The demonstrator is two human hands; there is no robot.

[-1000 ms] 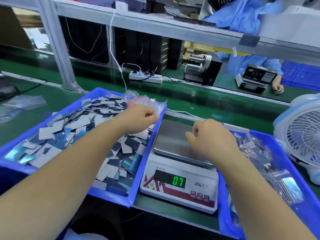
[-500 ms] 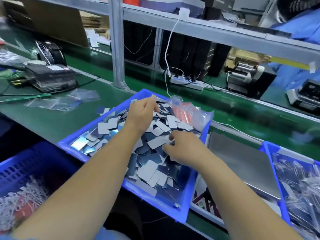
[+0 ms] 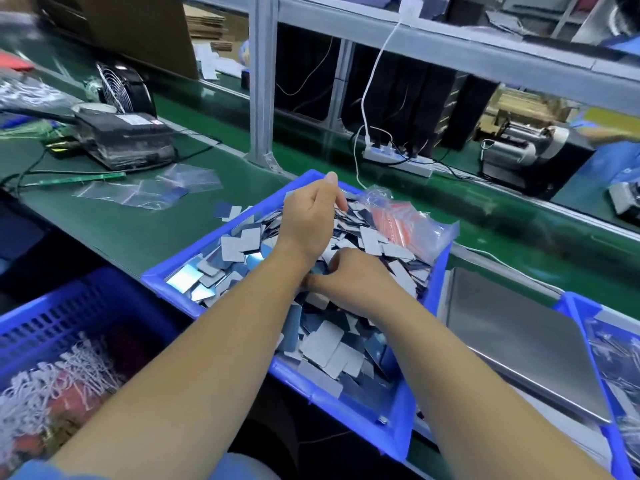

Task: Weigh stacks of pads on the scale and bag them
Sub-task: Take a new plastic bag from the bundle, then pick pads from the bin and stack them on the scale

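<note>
Right hand (image 3: pixel 349 278) has moved off the scale (image 3: pixel 512 344) at 3 o'clock into the blue bin (image 3: pixel 398 420), fingers curled onto pads (image 3: pixel 322 344); left hand (image 3: pixel 311 220) grasping pads at 12 o'clock.

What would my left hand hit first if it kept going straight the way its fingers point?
Most likely the far rim of the blue bin. The left hand points away over the loose pads, its fingertips near that rim; the green belt lies beyond. Depth is unclear.

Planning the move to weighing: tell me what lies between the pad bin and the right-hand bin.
The scale's bare steel platter lies between the pad bin and the right-hand bin, in the head view.
</note>
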